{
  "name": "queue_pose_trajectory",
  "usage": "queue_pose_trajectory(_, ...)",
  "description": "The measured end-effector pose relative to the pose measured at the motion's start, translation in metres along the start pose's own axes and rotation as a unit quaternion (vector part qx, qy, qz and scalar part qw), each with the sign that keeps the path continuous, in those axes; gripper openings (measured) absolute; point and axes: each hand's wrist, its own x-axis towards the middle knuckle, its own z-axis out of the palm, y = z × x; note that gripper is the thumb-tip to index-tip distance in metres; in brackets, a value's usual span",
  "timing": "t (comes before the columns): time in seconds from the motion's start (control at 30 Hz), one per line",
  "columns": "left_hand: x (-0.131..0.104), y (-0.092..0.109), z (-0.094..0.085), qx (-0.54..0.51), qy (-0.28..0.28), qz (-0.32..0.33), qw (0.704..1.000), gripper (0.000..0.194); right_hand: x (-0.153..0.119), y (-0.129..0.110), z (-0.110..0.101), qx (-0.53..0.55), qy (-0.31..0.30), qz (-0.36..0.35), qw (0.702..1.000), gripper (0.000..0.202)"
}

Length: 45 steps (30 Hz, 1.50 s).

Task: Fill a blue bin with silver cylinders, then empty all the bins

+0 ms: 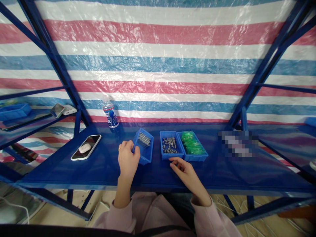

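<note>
Gap between left bin (pixel 147 154) and middle bin (pixel 178 156), right bin (pixel 196 158) touching middle bin, bottle (pixel 112 117) blocking rear left

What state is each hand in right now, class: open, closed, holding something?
Left hand: closed on the side of the table's left bin.
Right hand: partly open, by the middle bin; nothing seen in it.

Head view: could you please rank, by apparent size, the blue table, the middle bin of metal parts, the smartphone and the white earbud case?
Largest to smallest:
1. Blue table
2. Middle bin of metal parts
3. Smartphone
4. White earbud case, lying on the smartphone
</note>
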Motion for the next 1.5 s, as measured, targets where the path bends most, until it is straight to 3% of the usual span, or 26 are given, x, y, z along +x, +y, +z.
queue_pose_trajectory(0.33, 0.003, 0.003, 0.006, 0.007, 0.008, 0.005, 1.0, 0.03, 0.0, 0.003, 0.0, -0.007, 0.003, -0.006, 1.0, 0.028)
queue_pose_trajectory(0.53, 0.005, 0.005, 0.006, 0.016, -0.006, 0.049, 0.999, 0.029, 0.0, 0.001, 0.0, -0.01, 0.005, -0.007, 1.0, 0.027)
queue_pose_trajectory(0.9, -0.004, 0.029, 0.012, -0.036, -0.047, 0.099, 0.993, 0.025, 0.0, 0.005, 0.002, -0.013, 0.008, -0.013, 1.0, 0.026)
queue_pose_trajectory(1.2, -0.016, 0.029, 0.025, -0.11, 0.004, 0.061, 0.992, 0.016, 0.0, 0.003, 0.004, -0.027, 0.007, -0.015, 1.0, 0.024)
queue_pose_trajectory(1.27, -0.021, 0.024, 0.028, -0.158, 0.01, 0.044, 0.986, 0.029, 0.001, 0.003, 0.005, -0.02, 0.016, -0.01, 1.0, 0.025)
queue_pose_trajectory(1.4, -0.028, 0.011, 0.035, -0.29, -0.019, -0.015, 0.957, 0.081, 0.001, -0.003, 0.016, 0.093, 0.063, 0.017, 0.993, 0.033)
queue_pose_trajectory(1.5, -0.03, 0.006, 0.038, -0.353, -0.041, -0.057, 0.933, 0.085, 0.0, -0.011, 0.039, 0.23, 0.036, 0.039, 0.972, 0.042)
